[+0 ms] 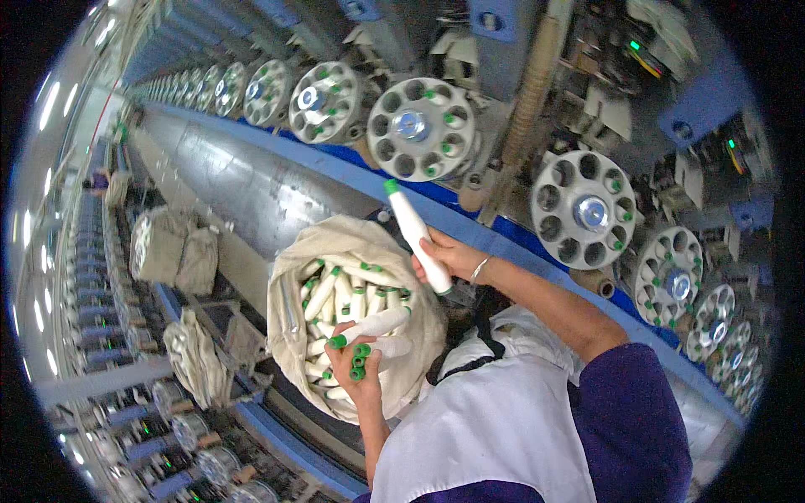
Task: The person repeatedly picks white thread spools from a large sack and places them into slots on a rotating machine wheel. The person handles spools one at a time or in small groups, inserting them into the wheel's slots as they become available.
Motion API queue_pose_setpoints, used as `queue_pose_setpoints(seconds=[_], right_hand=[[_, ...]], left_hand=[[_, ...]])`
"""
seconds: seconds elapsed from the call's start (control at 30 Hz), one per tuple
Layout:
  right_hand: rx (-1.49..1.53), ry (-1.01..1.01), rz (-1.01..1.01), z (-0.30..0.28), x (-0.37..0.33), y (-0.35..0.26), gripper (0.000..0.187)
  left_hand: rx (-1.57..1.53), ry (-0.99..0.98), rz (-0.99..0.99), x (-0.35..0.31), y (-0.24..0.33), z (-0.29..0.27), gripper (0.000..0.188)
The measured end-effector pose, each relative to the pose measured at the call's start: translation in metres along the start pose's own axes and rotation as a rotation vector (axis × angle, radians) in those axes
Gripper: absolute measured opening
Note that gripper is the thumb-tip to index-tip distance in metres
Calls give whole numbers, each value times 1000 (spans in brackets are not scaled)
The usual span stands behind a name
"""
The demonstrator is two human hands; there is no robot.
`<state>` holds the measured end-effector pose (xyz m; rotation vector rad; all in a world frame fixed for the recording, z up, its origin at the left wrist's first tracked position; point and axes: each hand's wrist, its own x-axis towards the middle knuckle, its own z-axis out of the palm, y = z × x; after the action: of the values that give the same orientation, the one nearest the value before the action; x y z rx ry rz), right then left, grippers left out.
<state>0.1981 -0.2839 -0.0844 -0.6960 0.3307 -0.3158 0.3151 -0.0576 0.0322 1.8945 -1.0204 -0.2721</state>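
Note:
My right hand [453, 256] grips the lower part of a white yarn bobbin [411, 220]. Its green tip points up toward a grey round magazine [422, 158] with a ring of holes, a short gap away. Several green-ended yarn bobbins [384, 324] lie bunched in my left hand [355, 365], their ends poking out past my fingers. That hand is over a large cream cloth sack [292, 243] filled with more white bobbins [325, 293]. The near magazine has green-tipped bobbins in some holes on its right side; other holes look dark.
More round magazines, such as one [584, 210] at the right, line the blue machine rail [352, 176]. A ribbed tube [527, 92] stands between two of them. Other cloth sacks [172, 250] stand at the left, beside a second machine row [138, 419]. A metal-grey floor strip [251, 193] runs between.

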Motion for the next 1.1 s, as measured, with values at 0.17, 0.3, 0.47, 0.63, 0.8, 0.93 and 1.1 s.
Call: queue_pose_setpoints(seconds=[0.17, 0.3, 0.47, 0.63, 0.8, 0.93, 1.1], right_hand=[[-156, -52, 125, -16, -62, -65, 60], [-385, -114, 170, -16, -105, -97, 69], [-645, -65, 202, -15, -140, -129, 71], [-616, -30, -144, -57, -203, -124, 41], [-572, 425, -365, -108, -258, -103, 33], [-334, 698, -550, -120, -272, -109, 34], [-1027, 667, -853, -77, -243, -122, 32]], left_hand=[[-448, -175, -27, 21, 31, 22, 46], [-789, -352, -64, 54, 55, 52, 44], [-818, -759, 149, 83, 98, 101, 43], [-851, -861, 242, 100, 129, 131, 40], [-856, -805, 303, 108, 141, 135, 37], [-861, -702, 194, 97, 144, 133, 45], [-762, -710, 286, 90, 147, 131, 45]])
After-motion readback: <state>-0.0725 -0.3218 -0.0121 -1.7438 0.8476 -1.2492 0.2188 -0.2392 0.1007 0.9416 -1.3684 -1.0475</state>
